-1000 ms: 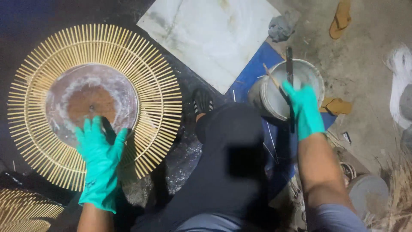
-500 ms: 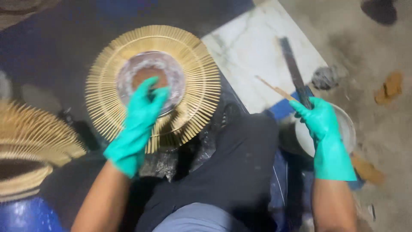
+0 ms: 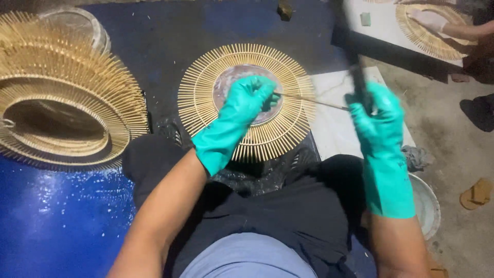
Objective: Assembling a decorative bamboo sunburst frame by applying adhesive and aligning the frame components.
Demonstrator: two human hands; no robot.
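Left hand (image 3: 247,100), teal-gloved, lies spread with loosely curled fingers on the round centre disc (image 3: 242,82) of the sunburst of bamboo sticks (image 3: 247,103) on the dark mat (image 3: 154,46); it grips nothing I can make out. The ring of sticks looks complete to me, the centre smeared; finished ones stack (image 3: 62,98) at the mat's left edge. Right hand (image 3: 378,116) is closed around a dark flat tool (image 3: 355,72), a thin stick (image 3: 314,101) reaching toward the disc.

The left hand (image 3: 249,98), in a teal glove, rests on the round centre of a sunburst frame of thin sticks (image 3: 246,100) lying on the dark floor (image 3: 154,46). The right hand (image 3: 378,110), gloved alike, grips a dark knife (image 3: 355,72) and a thin stick (image 3: 309,100) that reaches toward the left fingers (image 3: 267,92). A stack of similar frames (image 3: 62,98) lies well apart to the left.
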